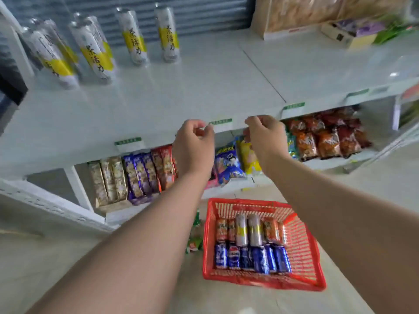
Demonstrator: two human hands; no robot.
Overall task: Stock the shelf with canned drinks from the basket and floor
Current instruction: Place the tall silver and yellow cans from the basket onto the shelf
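Note:
A white shelf [181, 91] carries several tall white-and-yellow cans [95, 51] standing at its back left. On the floor below sits a red basket [303, 245] holding blue cans [254, 257], orange cans [222, 230] and two silver-and-yellow cans [248, 230]. Green cans [195, 241] lie on the floor left of the basket, partly hidden by my left arm. My left hand [192, 146] and my right hand [264, 139] hover at the shelf's front edge, fingers loosely curled, both holding nothing.
The lower shelf holds snack packs [136, 177] and chip bags [326, 137]. Boxes and a paper bag [301, 17] stand at the top shelf's back right. Price tags [221, 124] line the shelf edge.

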